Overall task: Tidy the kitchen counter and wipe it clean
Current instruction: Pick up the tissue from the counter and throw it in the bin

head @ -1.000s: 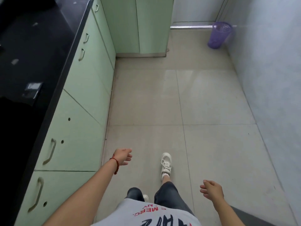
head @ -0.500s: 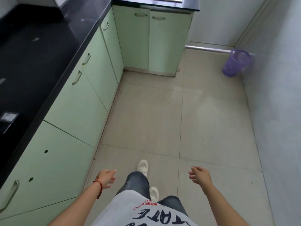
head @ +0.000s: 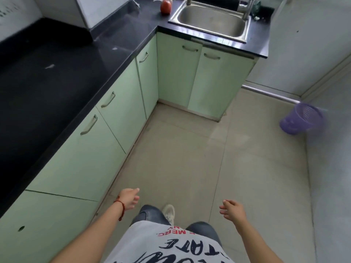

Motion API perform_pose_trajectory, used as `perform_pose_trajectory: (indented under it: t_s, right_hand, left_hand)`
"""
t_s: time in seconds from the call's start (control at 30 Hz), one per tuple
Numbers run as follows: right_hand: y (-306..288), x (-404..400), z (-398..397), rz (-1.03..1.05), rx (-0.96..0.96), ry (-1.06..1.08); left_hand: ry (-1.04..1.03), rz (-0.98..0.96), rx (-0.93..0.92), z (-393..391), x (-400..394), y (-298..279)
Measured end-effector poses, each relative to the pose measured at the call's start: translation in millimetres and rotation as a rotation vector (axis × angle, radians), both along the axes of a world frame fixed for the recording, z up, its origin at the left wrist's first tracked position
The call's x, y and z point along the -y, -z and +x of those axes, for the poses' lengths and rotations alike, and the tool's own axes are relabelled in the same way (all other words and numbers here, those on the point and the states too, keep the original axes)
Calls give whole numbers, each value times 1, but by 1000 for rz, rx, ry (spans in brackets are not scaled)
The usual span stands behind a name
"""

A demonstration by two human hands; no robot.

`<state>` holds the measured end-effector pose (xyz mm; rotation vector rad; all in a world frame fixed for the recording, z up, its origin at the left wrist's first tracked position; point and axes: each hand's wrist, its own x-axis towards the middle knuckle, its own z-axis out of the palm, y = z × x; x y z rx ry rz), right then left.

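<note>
A black L-shaped kitchen counter (head: 62, 78) runs along the left and across the back, with small white scraps (head: 49, 66) lying on it. A red round object (head: 165, 7) stands on the counter left of the steel sink (head: 210, 21). My left hand (head: 129, 198), with a red cord at the wrist, hangs over the floor near the cabinets, fingers loosely curled and holding nothing. My right hand (head: 232, 209) hangs empty over the tiles, fingers relaxed. Both hands are well below and away from the counter.
Pale green cabinet doors (head: 106, 133) with curved handles line the counter's front. A purple mesh waste basket (head: 302, 118) stands by the right wall. A metal faucet (head: 247, 8) rises behind the sink. Beige floor tiles (head: 190, 158) stretch ahead of my feet.
The view has tilted up and moved forward, bringing the sink and back counter into sight. My feet have stepped on; both hands stay empty and swing low.
</note>
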<state>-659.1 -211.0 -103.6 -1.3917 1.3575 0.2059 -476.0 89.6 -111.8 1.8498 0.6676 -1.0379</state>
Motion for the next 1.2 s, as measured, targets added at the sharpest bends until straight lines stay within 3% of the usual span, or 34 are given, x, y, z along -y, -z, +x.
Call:
perform_pose_trajectory:
  t_s: [0.23,0.43,0.6,0.93,1.2]
  right_hand:
    - [5,45,93,-19,-35,-185]
    - [10,76,214,-26,-16,-483]
    - [5,83,320,-68,-9,-858]
    - [7,-26,451,-45,67,-1385]
    - [22,-117,491,-19,76,-1453]
  left_hand:
    - [-79,-93,86,85,56,-28]
    - [-417,-60,62,111,46,-21]
    - [-744,-13,29,95,32,-18]
    - [-1246,-9,-31,29,22,-14]
    - [-1348,24,-10,51,-32,-4]
